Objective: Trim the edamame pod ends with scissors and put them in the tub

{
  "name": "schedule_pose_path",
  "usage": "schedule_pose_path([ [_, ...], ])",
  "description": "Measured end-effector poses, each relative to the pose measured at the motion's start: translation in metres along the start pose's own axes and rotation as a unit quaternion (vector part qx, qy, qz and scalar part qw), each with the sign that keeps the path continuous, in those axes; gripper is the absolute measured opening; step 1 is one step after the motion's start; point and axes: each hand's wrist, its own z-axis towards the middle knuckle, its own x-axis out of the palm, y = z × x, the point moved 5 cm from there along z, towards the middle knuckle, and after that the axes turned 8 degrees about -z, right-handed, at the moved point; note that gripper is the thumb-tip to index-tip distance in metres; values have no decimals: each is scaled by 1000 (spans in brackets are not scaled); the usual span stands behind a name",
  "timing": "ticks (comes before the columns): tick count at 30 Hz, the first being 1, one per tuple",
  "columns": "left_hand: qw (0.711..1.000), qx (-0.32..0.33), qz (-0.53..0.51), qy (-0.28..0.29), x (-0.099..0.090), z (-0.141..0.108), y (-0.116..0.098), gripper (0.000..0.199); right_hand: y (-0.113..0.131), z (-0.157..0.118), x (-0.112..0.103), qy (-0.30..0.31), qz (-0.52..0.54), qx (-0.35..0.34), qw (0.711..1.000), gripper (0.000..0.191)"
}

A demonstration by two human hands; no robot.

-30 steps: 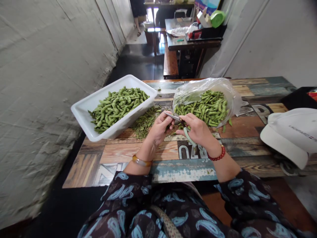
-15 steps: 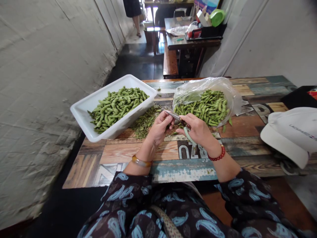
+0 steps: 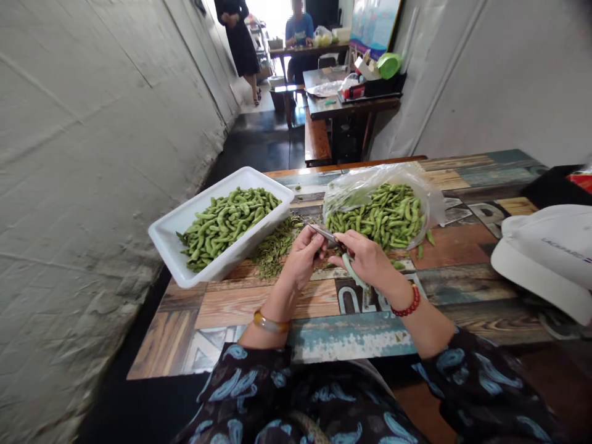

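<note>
In the head view, the left hand [image 3: 303, 256] has its thumb and fingertips drawn together in a pinch just below the blade tips of a pair of scissors with slender metal blades and pale green looped handles [image 3: 325, 234]; whatever sits inside that pinch is too small and shaded to tell. The right hand [image 3: 367, 258] is curled around those scissors near the pivot, one green loop showing below its palm, the blades pointing toward the left hand.

The scissors look light and stiff; the loops are the sure place to hold, while the thin tips, so near the left fingertips, call for care.

Beyond the right hand, plump green bean pods [image 3: 391, 213] lie in a crinkled clear plastic bag [image 3: 348, 185]. Each pod should be light and springy, firm over the beans, perhaps a little slick or fuzzy; a pinch at mid-length would leave both ends free. The bag is probably limp and would slump if lifted by one edge.

Ahead and left of the left hand, a rigid-looking white rectangular plastic tub [image 3: 172, 269] carries more pods, likely heavy enough to need both rims. Between it and the left hand lies a loose heap of green scraps [image 3: 271, 259] on the patchwork wood-patterned desk [image 3: 266, 306].
</note>
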Motion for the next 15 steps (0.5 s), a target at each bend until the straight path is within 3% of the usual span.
schedule_pose_path([
  [4,1000,6,-10,0,-2,1,-1,35,-2,0,3,3,13,12,1000,37],
  [10,989,-15,-143,-18,-13,7,-12,34,-27,3,0,-53,90,94,990,35],
  [13,994,-10,-95,-44,-22,8,-14,30,-36,3,-5,-76,90,119,986,35],
  [15,999,2,13,-48,-26,9,-12,26,-38,4,-7,-78,89,115,986,36],
])
